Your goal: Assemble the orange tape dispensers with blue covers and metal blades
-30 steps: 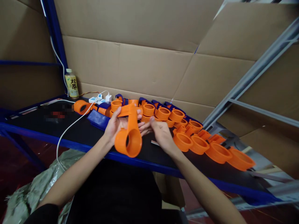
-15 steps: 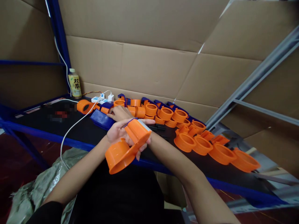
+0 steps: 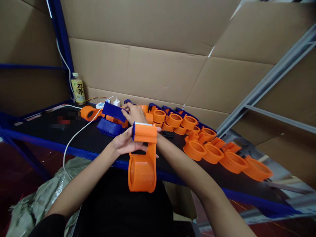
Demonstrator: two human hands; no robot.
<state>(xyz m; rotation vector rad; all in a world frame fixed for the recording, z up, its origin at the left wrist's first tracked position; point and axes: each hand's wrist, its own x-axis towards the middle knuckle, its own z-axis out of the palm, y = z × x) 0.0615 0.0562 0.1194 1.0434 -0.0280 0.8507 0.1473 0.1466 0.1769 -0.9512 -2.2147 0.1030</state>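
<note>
My left hand (image 3: 124,142) grips an orange tape dispenser (image 3: 142,163) by its top, the round ring hanging down over the bench edge. A toothed metal strip runs along the dispenser's upper edge. My right hand (image 3: 133,113) reaches across behind it and pinches a dark blue plastic plate (image 3: 114,112), lifted above a stack of blue plates (image 3: 108,127). Both hands are closed on what they hold.
Several orange dispenser bodies (image 3: 197,148) lie in rows on the black bench (image 3: 81,138) to the right. A drink bottle (image 3: 78,88), a power strip (image 3: 106,103) and a white cable (image 3: 74,135) sit at left. Cardboard walls stand behind; a grey rack frame (image 3: 261,85) rises at right.
My left hand has turned the dispenser so its ring hangs straight down. My right hand has picked a blue plate off the stack and raised it.
</note>
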